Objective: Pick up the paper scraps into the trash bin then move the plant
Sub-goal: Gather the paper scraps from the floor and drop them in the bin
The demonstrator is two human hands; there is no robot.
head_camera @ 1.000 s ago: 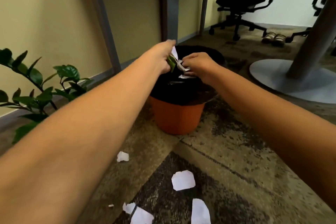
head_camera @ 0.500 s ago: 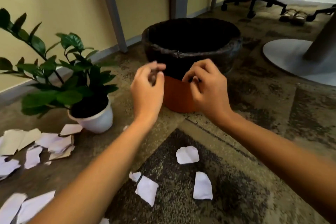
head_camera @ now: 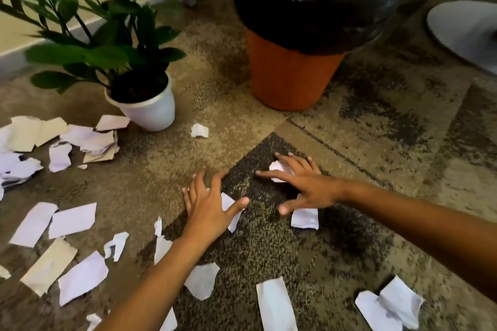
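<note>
Both hands are low over the carpeted floor (head_camera: 376, 142), in front of the bin (head_camera: 290, 75). The left hand (head_camera: 207, 204) is spread wide, palm down, with straight fingers. It rests on a flat scrap (head_camera: 231, 212) that shows between thumb and forefinger. The right hand (head_camera: 298, 185) is spread just as wide, its fingers laid over a crumpled scrap (head_camera: 277, 169). Neither hand has closed on anything. Another piece (head_camera: 305, 219) lies just beside the right thumb.

The bin is orange with a black liner. It stands toward the far side of the floor, beyond the hands, with its mouth open. The plant (head_camera: 145, 107), in a white pot, sits at the far left near the wall, to the left of the bin and apart from it.

Many scraps (head_camera: 72, 220) lie across the near left of the floor. A heap lies beside the pot, and one piece seems to touch its base. More lie at the near right.

I judge this to be the gathering step, with most of the paper not yet picked up and the plant untouched. Next, I would curl the fingers to pinch each piece. The flat one may need an edge lifted off the carpet first. Then I would carry both over the bin's rim and let go.
</note>
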